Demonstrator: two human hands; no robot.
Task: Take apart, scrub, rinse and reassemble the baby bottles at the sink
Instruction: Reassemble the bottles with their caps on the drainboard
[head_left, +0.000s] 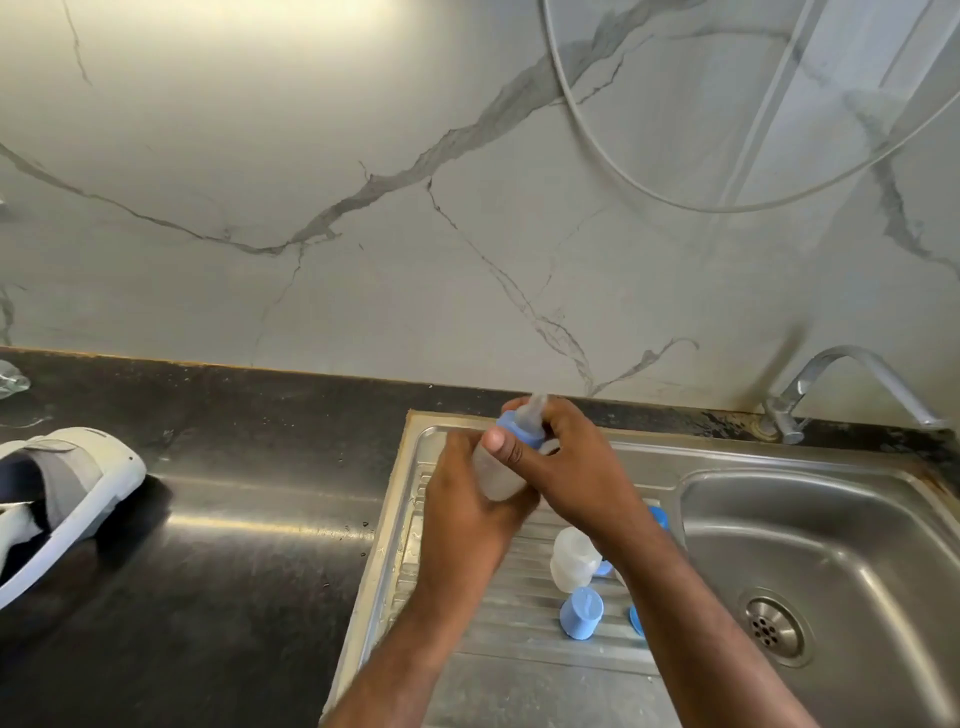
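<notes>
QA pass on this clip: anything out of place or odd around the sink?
Yes: a white shoe lies on its side on the black countertop left of the sink's draining board, odd for a spot where baby bottles are washed. The bottle parts there look normal.

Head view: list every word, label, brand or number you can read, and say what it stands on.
None can be read.
Held bottle: blurred by motion, no markings legible.
Blue cap on the drainboard: a faint raised mark, too small to read.
Tap, white shoe: no text visible.
</notes>
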